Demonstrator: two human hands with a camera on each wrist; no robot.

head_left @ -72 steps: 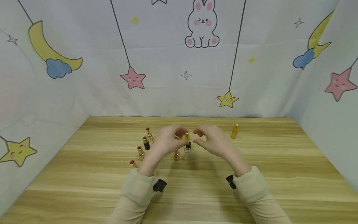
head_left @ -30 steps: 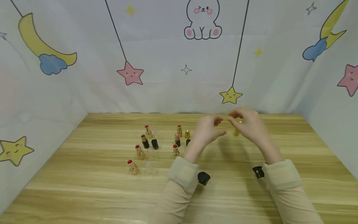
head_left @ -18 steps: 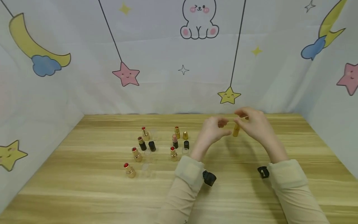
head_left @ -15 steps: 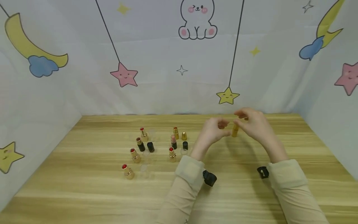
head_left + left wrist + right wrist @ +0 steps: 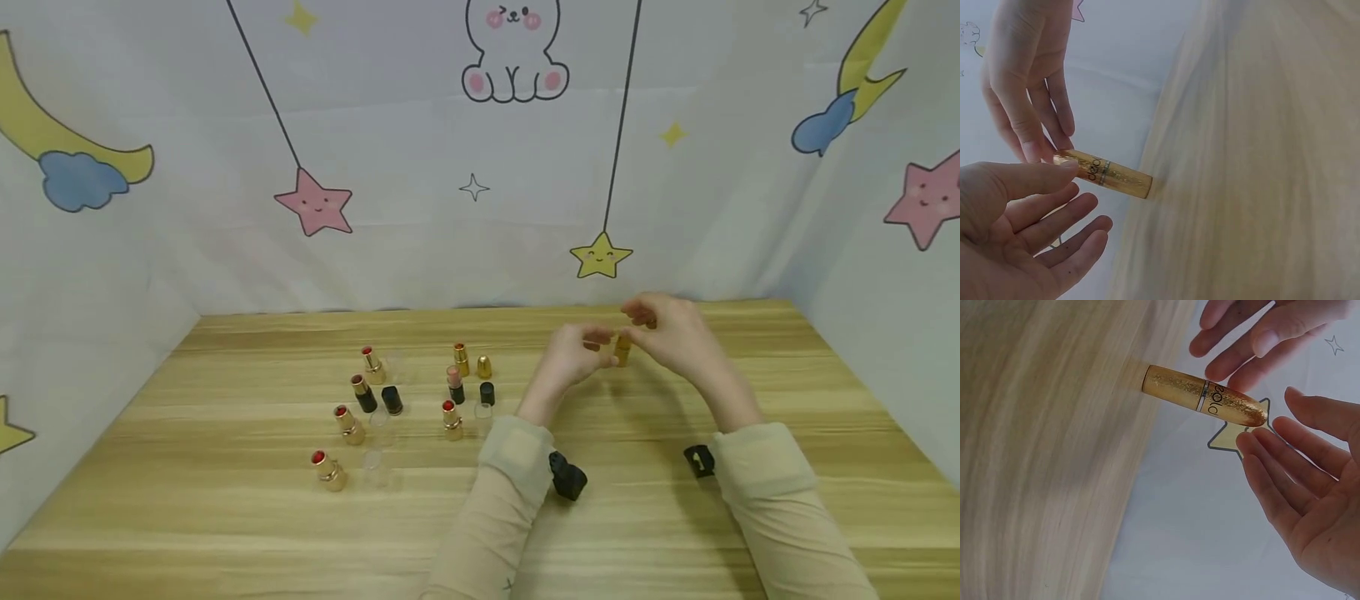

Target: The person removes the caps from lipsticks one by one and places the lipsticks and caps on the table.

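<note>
A capped gold lipstick (image 5: 622, 352) stands upright on the table at the back right, with black lettering across its body (image 5: 1200, 397). My left hand (image 5: 567, 354) is on its left side, fingers loosely bent and thumb apart from them. On the other side is my right hand (image 5: 671, 335), its fingers also spread from the thumb. The left wrist view puts the left thumb (image 5: 1054, 178) across the lipstick's rounded top; whether it touches cannot be told. In the right wrist view the right thumb and fingers (image 5: 1272, 487) lie around the top without pinching it.
Uncapped lipsticks stand to the left: one column with a red lipstick (image 5: 328, 471) in front, another including a pink lipstick (image 5: 455, 385). Beside them are a gold cap (image 5: 484, 367), black caps (image 5: 392, 400) and clear caps (image 5: 375, 468). A printed curtain (image 5: 405, 250) hangs behind the table.
Both hands have moved right, from over the uncapped lipsticks to either side of the capped gold lipstick. The left hand has come closer to it. The head view has shifted slightly.
</note>
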